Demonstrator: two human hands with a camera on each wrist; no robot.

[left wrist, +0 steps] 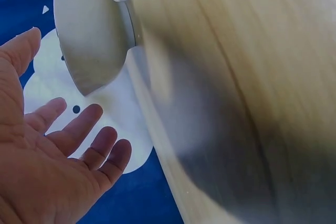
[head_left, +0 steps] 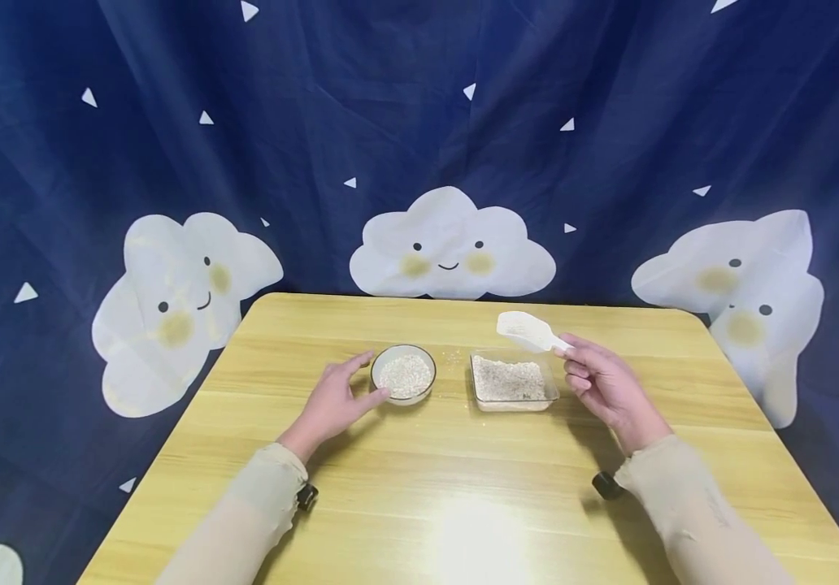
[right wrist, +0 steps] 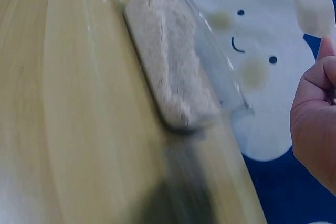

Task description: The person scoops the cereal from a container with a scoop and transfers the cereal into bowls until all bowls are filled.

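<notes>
My right hand (head_left: 610,387) grips the handle of a white scoop (head_left: 525,329), raised over the far right part of a clear rectangular container (head_left: 510,405). Pale flakes lie in the scoop's hollow, and the container holds a bed of similar pale, oat-like flakes (right wrist: 168,56). To the left stands a small round bowl (left wrist: 92,35) with a dark rim and pale flakes (head_left: 406,375) inside. My left hand (head_left: 333,404) is spread beside this bowl, thumb near its front rim and fingers loosely bent at its left side.
Some flakes (head_left: 453,357) are scattered on the wooden table (head_left: 419,463) between bowl and container. A dark blue curtain (head_left: 405,122) with smiling clouds hangs behind the table's back edge. Dark wrist devices (head_left: 307,496) sit at both sleeves.
</notes>
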